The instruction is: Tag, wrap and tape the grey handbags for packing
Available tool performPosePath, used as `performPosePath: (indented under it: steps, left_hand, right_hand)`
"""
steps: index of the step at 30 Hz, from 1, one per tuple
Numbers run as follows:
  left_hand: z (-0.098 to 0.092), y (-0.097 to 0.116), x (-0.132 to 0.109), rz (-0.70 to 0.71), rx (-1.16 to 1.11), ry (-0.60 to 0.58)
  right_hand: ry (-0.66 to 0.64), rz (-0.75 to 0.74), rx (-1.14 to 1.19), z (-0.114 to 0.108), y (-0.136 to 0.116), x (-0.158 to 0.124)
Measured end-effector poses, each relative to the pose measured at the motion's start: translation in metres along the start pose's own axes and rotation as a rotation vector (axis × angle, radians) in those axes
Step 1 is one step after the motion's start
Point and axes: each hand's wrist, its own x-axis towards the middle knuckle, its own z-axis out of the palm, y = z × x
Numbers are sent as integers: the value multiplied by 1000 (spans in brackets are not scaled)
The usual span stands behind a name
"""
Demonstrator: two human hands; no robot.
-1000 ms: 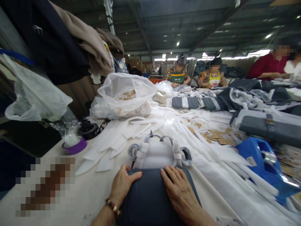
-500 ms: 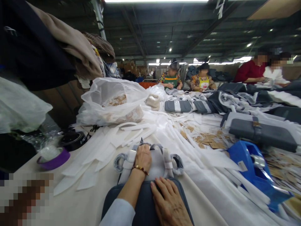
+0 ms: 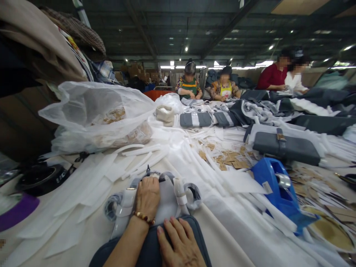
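Observation:
A dark blue-grey bag (image 3: 150,237) lies before me, its smooth flap toward me. Beyond the flap its body and straps are padded with white wrapping (image 3: 166,202), and plastic-wrapped rings (image 3: 193,195) stick out at both sides. My left hand (image 3: 147,196), with a beaded bracelet at the wrist, is closed at the far part of the bag; its fingers curl downward and what they grip is hidden. Flat on the flap rests my right hand (image 3: 180,241), its fingers stretched out. A small dark pointed piece (image 3: 148,170) stands up just past my left hand.
White foam sheets (image 3: 72,215) lie to the left, near a purple tape roll (image 3: 20,213). A large clear plastic bag (image 3: 100,111) stands behind. At right are a blue tape dispenser (image 3: 274,189), brown tags (image 3: 230,157) and another grey bag (image 3: 286,146). Several people work across the table.
The view has swung right, so the scene sits further left. Both hands stay on the bag in nearly the same pose, left closed and right flat.

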Motion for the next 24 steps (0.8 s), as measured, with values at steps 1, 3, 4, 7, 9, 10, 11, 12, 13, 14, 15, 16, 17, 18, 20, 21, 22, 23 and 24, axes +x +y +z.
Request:
performPosePath:
  steps: [1, 3, 4, 7, 9, 10, 11, 12, 13, 14, 15, 16, 17, 18, 20, 21, 22, 23, 24]
  left_hand:
    - [-2, 0, 0, -9, 13, 10]
    - [-3, 1, 3, -22, 33, 9]
    - [-2, 0, 5, -22, 38, -2]
    - [1, -3, 10, -3, 47, -57]
    - [1, -7, 10, 11, 53, -90]
    - [1, -10, 10, 16, 56, -103]
    - [1, -13, 9, 20, 60, -113]
    - [0, -15, 7, 23, 64, -121]
    - [0, -18, 6, 25, 68, -128]
    - [0, -20, 5, 26, 73, -135]
    - [0, -22, 5, 28, 77, -141]
    - [0, -24, 4, 31, 81, -148]
    - [0, -25, 4, 34, 86, -153]
    - [1, -26, 3, 38, 90, -156]
    - [1, -28, 2, 44, 101, -160]
    - [0, -28, 1, 44, 107, -160]
    - [0, -28, 0, 44, 111, -159]
    - [-1, -28, 0, 43, 114, -156]
    - [-3, -27, 0, 44, 114, -152]
  right_hand:
    - [3, -3, 6, 0, 0, -1]
    - [-18, -8, 17, -1, 1, -2]
    - [-40, -12, 21, -2, 2, -2]
    - [-127, -75, 19, -9, 7, -1]
    - [-171, -135, 7, -14, 11, 1]
    - [-187, -157, 0, -17, 12, 1]
    - [-199, -167, -4, -19, 13, 2]
    - [-207, -165, -5, -20, 13, 2]
    - [-217, -157, -3, -22, 13, 2]
    - [-227, -144, 2, -22, 11, 2]
    - [-235, -132, 7, -22, 10, 1]
    - [-242, -116, 14, -22, 8, 0]
    - [-238, -95, 23, -21, 6, 0]
    - [-226, -68, 32, -20, 5, -1]
    - [-185, -16, 54, -17, 1, -3]
    - [-163, 3, 66, -16, -1, -3]
    - [-148, 12, 78, -15, -2, -3]
    - [-143, 13, 87, -14, -4, -4]
    - [-148, 14, 93, -13, -5, -4]
